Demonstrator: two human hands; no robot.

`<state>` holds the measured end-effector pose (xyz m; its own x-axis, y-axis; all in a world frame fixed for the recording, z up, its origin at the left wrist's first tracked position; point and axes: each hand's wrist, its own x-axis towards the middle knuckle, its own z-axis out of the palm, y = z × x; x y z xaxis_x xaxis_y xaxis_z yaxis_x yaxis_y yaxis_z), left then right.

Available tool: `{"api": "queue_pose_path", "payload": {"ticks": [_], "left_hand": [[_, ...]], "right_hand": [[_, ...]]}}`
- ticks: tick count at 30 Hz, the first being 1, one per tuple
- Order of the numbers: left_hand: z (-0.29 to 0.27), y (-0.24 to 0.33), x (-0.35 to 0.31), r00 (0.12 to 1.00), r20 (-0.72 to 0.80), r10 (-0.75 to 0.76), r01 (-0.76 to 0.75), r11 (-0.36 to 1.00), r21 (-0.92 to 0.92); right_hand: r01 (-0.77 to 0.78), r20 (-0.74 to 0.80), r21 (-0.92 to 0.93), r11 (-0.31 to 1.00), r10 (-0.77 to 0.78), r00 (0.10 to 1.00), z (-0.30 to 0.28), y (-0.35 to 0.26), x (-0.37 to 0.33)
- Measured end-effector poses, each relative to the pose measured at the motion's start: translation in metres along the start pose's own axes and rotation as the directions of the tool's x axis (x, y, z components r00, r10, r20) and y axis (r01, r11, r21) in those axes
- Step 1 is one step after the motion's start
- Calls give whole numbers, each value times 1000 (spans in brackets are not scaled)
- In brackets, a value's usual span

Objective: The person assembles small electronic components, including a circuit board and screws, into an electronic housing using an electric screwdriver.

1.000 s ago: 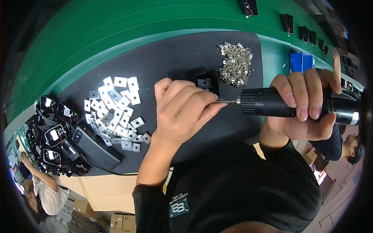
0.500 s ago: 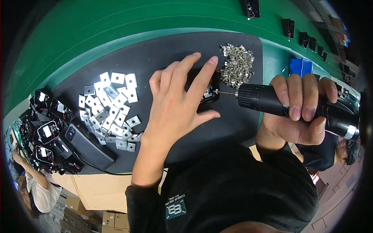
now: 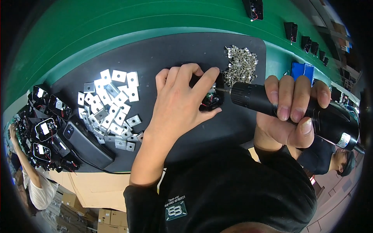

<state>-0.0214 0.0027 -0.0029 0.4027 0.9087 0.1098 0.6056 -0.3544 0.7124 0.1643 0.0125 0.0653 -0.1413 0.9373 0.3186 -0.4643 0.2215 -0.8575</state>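
Observation:
A small black plastic housing (image 3: 214, 101) with electronics and wires inside lies on the black mat, partly hidden under my left hand (image 3: 176, 101). My left fingers and thumb grip it from the left. In my right hand (image 3: 289, 116) is a black electric screwdriver (image 3: 248, 95), held level with its bit pointing left. The bit's tip reaches into the housing; whether a screw sits on it I cannot tell. A heap of silver screws (image 3: 241, 66) lies just behind the screwdriver's front end. To the left of my left hand is a pile of square metal plates (image 3: 114, 106), each with a hole.
Several black housings (image 3: 46, 130) crowd the mat's left end, beside a black power bank (image 3: 87, 145) with a cable. Beyond the mat runs a green belt (image 3: 128, 19) carrying more housings (image 3: 254, 9). A blue box (image 3: 302, 72) stands right. Other people are at both sides.
My right hand has brought the screwdriver slightly left, its bit now further into the housing. My left fingers have drawn in from a spread pose and closed round the housing.

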Motion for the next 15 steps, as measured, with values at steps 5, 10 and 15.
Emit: {"api": "queue_pose_path", "payload": {"ticks": [5,10,15], "left_hand": [[-1,-1,-1,1000,-1,1,-1,1000,-8],[-1,-2,-1,1000,-12,10,-10,1000,2],[1,-2,-1,1000,-15,14,-14,1000,7]], "right_hand": [[-12,-7,-3,1000,12,1000,2,5,0],[6,25,0,1000,-6,1000,-2,6,0],[-21,18,-10,1000,21,1000,-2,4,0]]}}
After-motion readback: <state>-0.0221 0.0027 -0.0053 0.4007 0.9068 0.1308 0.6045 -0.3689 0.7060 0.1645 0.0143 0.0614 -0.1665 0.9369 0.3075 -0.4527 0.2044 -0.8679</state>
